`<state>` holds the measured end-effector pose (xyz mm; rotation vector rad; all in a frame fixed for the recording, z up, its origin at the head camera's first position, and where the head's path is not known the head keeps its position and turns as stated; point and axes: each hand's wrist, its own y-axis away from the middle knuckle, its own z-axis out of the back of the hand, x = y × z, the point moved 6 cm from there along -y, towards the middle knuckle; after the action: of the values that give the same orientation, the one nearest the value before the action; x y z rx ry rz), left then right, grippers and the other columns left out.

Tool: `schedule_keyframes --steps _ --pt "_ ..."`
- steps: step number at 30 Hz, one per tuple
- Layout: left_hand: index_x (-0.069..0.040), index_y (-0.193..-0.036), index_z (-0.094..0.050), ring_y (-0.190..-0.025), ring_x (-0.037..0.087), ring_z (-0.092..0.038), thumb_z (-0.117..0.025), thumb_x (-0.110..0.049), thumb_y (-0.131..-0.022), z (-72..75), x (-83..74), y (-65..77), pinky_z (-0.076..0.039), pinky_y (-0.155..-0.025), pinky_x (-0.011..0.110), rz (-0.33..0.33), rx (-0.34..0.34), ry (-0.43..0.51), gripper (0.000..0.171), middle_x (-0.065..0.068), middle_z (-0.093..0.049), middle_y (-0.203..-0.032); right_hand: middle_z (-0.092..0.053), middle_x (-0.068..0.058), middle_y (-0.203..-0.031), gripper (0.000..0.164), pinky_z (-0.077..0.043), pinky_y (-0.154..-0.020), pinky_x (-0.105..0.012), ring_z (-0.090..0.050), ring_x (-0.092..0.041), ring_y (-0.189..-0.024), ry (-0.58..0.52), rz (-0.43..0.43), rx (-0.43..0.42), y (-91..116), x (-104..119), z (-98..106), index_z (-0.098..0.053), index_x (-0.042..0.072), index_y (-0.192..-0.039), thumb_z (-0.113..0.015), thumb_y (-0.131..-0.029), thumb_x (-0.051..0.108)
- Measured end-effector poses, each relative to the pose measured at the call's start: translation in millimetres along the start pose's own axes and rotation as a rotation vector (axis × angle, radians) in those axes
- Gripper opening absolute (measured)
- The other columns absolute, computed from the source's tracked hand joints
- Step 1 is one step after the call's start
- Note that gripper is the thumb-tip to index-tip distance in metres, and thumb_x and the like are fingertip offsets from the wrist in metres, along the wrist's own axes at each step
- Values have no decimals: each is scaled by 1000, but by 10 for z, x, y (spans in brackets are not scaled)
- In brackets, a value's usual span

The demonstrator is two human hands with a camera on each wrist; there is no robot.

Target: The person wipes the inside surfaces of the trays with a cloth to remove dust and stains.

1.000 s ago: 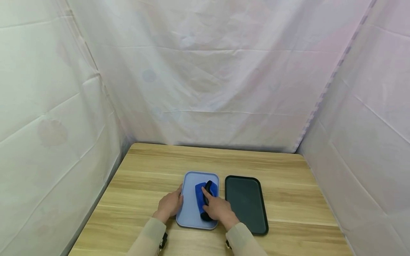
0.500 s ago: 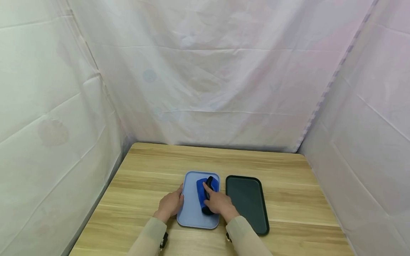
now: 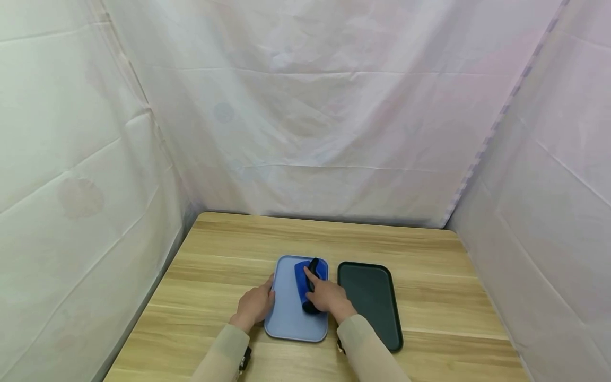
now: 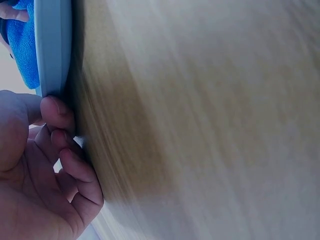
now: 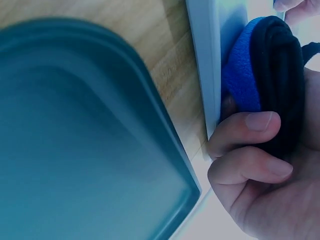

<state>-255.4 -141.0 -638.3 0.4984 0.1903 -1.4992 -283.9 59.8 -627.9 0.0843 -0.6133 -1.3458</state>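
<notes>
A light blue tray lies on the wooden table, with a blue terry cloth on its right half. Across the cloth runs a rolled black part. My right hand grips the cloth by this black part; its index finger points forward along the top and other fingers curl round the side in the right wrist view. At the tray's left edge, my left hand holds the rim, its curled fingertips right at the edge in the left wrist view.
A dark green tray lies just right of the blue one, partly under my right forearm in the head view. Bare wood shows to the left. White sheets hang behind the table and at both sides.
My right hand has slid the cloth forward, away from me, and slightly right across the blue tray. The left hand keeps its hold on the tray's edge.
</notes>
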Motion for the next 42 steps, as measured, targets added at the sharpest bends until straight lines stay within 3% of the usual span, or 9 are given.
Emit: schedule_keyframes --steps 13,22,33,42 --pt "-16 -149 -38 -63 18 -54 -50 -32 -99 -47 4 -12 -43 -54 35 5 4 5 54 17 -70 -106 -56 -9 -62 68 -35 -51 -39 -51 -24 -53 42 -38 -33 4 68 44 -18 43 -153 -54 -95 44" --pt "-17 -149 -38 -59 18 -52 -49 -32 -100 -20 -9 -5 -40 -51 33 4 2 5 53 17 -71 -100 -54 -6 -51 72 -30 -43 -37 -46 -22 -43 30 -34 -93 25 211 -21 -13 30 -156 -51 -96 44" --pt "-16 -150 -38 -60 18 -52 -50 -30 -99 -42 1 -23 -42 -53 36 -15 5 -14 54 17 -71 -96 -53 -4 -52 79 -38 -48 -39 -51 -22 -47 50 -52 -122 -38 339 -107 -7 18 -157 -49 -97 47" --pt "-14 -149 -40 -65 19 -57 -50 -30 -99 -36 -6 -21 -46 -57 40 -18 -3 -24 53 18 -71 -104 -54 -3 -52 81 -40 -47 -38 -52 -20 -46 12 -49 -130 -73 417 -170 -5 16 -157 -48 -97 47"
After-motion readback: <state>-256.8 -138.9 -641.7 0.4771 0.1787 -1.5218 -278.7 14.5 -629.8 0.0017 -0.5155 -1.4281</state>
